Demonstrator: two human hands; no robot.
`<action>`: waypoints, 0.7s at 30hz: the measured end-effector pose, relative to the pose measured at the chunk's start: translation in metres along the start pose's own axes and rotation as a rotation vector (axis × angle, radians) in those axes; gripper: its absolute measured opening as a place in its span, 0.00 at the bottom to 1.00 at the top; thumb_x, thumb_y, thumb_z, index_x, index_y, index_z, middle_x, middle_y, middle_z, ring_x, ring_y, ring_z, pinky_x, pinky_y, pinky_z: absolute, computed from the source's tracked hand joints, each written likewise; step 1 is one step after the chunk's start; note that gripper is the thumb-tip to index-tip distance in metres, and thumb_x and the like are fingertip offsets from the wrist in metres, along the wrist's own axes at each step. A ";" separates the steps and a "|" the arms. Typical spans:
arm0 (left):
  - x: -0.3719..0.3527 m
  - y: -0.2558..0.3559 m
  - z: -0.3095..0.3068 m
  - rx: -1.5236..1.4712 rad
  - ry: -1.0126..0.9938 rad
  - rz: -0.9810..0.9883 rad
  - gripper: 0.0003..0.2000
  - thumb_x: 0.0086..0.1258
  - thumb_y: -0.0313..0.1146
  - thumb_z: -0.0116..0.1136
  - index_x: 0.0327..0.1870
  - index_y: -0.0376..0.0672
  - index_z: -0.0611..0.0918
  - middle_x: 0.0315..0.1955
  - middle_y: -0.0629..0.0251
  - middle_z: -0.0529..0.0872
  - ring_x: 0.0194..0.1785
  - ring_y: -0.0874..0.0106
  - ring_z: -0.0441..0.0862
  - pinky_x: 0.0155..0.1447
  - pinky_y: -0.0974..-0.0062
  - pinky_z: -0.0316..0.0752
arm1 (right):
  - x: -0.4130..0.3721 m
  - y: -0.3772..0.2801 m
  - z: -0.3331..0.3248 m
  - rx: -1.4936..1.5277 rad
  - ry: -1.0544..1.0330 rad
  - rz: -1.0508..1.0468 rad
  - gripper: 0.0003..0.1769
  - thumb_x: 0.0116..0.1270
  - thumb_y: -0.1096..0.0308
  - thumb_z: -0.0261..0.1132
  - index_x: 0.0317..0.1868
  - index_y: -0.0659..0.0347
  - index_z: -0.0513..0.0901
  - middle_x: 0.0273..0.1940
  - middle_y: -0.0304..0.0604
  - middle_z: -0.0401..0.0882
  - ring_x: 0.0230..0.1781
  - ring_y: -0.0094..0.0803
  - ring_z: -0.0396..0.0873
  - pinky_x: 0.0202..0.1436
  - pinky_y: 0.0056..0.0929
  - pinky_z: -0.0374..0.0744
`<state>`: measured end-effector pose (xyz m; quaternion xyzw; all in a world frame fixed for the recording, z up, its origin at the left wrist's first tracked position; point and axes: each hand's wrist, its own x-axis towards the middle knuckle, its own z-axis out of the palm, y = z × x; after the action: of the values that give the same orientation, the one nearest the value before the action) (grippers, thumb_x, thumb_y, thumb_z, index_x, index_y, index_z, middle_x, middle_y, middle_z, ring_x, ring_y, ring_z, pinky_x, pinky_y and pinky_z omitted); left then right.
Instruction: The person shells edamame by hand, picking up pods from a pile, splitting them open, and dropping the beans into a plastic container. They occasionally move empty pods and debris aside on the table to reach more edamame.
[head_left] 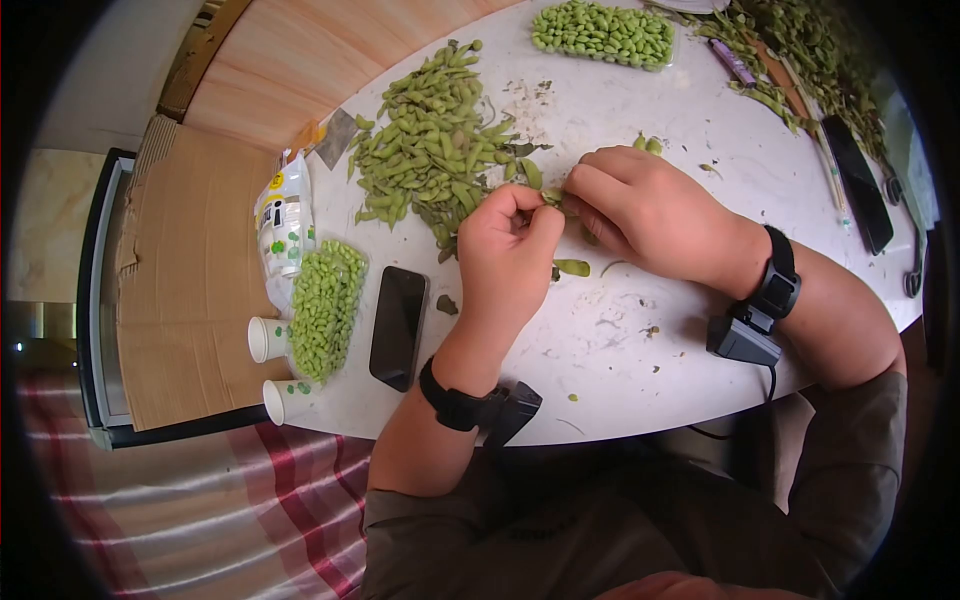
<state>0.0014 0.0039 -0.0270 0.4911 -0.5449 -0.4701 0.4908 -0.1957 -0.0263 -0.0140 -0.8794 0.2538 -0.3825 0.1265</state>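
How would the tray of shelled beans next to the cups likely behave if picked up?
The tray would probably feel fairly heavy for its size, being heaped with beans. Its clear plastic looks thin, so it may flex if gripped at one end. The top beans lie loose, so some could roll off if it tilts.

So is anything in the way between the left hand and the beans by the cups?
Yes, a dark phone lies between the left hand and those beans. It is flat on the table, so the hand could probably pass over it.
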 end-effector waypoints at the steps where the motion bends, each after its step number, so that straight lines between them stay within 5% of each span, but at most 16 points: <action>1: 0.000 -0.001 0.000 0.000 -0.009 0.019 0.05 0.73 0.17 0.53 0.35 0.36 0.76 0.24 0.69 0.79 0.27 0.81 0.72 0.31 0.81 0.66 | 0.001 -0.002 0.000 0.031 0.009 0.037 0.09 0.66 0.73 0.66 0.42 0.65 0.75 0.34 0.53 0.78 0.38 0.55 0.80 0.42 0.48 0.79; 9: -0.003 0.015 0.009 -0.180 -0.040 -0.070 0.04 0.79 0.25 0.59 0.43 0.35 0.78 0.29 0.66 0.81 0.27 0.80 0.74 0.33 0.81 0.71 | 0.000 0.001 0.004 0.053 0.065 0.058 0.08 0.68 0.74 0.64 0.40 0.67 0.72 0.34 0.55 0.77 0.37 0.57 0.79 0.41 0.49 0.78; 21: 0.000 0.010 0.011 -0.108 0.028 0.176 0.08 0.78 0.23 0.61 0.54 0.33 0.81 0.36 0.66 0.84 0.32 0.81 0.78 0.36 0.83 0.73 | -0.003 0.002 0.007 0.103 0.049 0.179 0.07 0.71 0.72 0.63 0.40 0.67 0.74 0.31 0.58 0.80 0.34 0.59 0.81 0.38 0.51 0.80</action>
<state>-0.0100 0.0049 -0.0179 0.4206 -0.5528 -0.4471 0.5636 -0.1926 -0.0262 -0.0211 -0.8359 0.3143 -0.4035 0.1991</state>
